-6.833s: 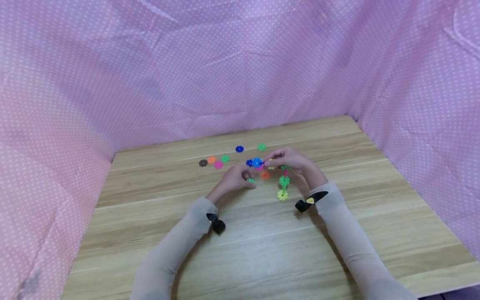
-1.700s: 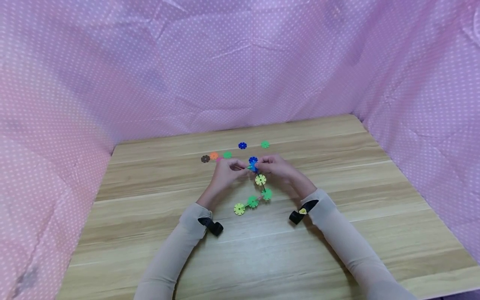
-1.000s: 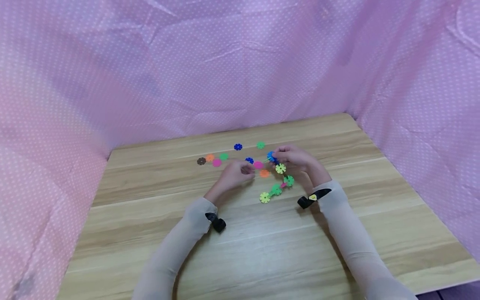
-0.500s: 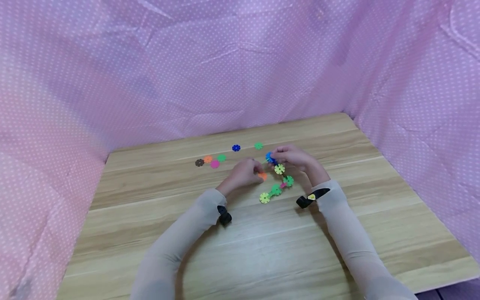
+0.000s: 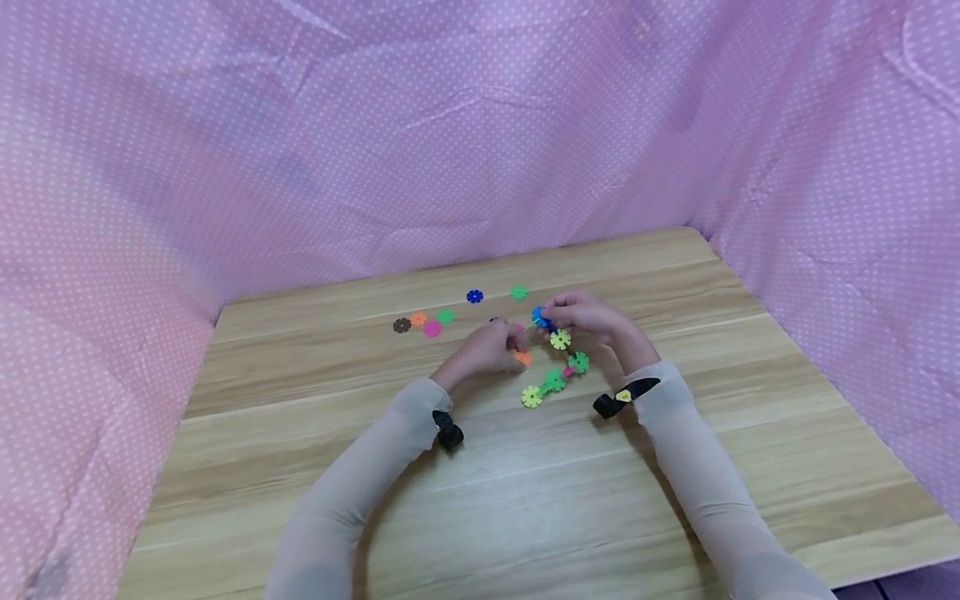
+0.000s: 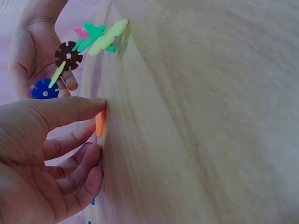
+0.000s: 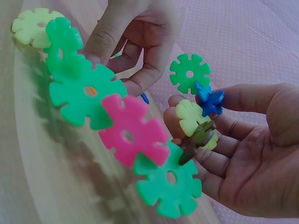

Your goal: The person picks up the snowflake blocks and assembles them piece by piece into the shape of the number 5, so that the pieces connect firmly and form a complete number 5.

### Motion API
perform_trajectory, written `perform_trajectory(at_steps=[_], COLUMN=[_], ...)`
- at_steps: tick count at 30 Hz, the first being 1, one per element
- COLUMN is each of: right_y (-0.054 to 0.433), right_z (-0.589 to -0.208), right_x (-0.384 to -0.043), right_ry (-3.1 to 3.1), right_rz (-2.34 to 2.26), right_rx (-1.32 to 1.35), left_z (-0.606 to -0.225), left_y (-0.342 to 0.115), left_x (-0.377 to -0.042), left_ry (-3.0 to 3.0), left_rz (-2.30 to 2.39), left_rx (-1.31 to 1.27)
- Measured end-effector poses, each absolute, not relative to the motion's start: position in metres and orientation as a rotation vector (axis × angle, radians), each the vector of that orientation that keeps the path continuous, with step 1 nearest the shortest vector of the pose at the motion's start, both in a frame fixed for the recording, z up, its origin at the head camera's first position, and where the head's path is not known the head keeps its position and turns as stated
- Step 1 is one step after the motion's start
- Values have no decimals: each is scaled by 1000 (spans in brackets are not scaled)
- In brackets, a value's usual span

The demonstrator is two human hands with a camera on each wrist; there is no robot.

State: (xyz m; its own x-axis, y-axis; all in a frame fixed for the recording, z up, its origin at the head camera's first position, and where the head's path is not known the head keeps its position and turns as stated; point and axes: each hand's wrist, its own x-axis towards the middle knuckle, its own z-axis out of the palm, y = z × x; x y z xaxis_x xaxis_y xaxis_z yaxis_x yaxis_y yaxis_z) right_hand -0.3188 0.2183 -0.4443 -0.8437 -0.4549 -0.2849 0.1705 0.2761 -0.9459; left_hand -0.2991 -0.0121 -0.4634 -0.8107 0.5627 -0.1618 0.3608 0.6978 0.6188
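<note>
My left hand (image 5: 491,347) is low over the table, thumb and forefinger pinching the edge of an orange notched disc (image 6: 99,124). My right hand (image 5: 588,317) holds a chain of interlocked snowflake discs above the table, pinching it at its blue disc (image 7: 211,101). A green disc (image 7: 189,73) sits on the chain's free end beside that blue one. From the grip the chain hangs through yellow, brown (image 6: 68,56), green, pink (image 7: 133,130) and green discs to a yellow disc (image 5: 532,397) at its lower end. The left hand partly hides a loose pink disc (image 5: 518,328) and a dark blue one.
Loose discs lie on the wooden table (image 5: 480,500): brown (image 5: 402,325), orange (image 5: 417,318), pink (image 5: 432,328) and green (image 5: 446,317) in a cluster on the left. Farther back are dark blue (image 5: 475,296) and green (image 5: 520,292) discs. Pink dotted cloth (image 5: 480,150) surrounds the table.
The green disc near my left hand earlier is now on the chain. My left hand has left the chain and moved onto the orange disc. My right hand has shifted right with the chain.
</note>
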Motion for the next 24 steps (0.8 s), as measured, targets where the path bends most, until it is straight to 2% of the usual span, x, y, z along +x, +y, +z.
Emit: perform_trajectory(at_steps=[9,14,24], right_y=[217,216,213], right_z=[-445,-446,-447], right_x=[-319,-318,-318], right_ry=[2049,2081,2034], right_rz=[-1591,-1581,-1644], right_rx=[-273,-264,-267], left_z=[-464,-470,-468], left_y=[-17,-24,-40], left_x=[-298,-297,-290], left_ry=[2498,2413,2210], left_rz=[904,1104,1779], left_rx=[640,616,133])
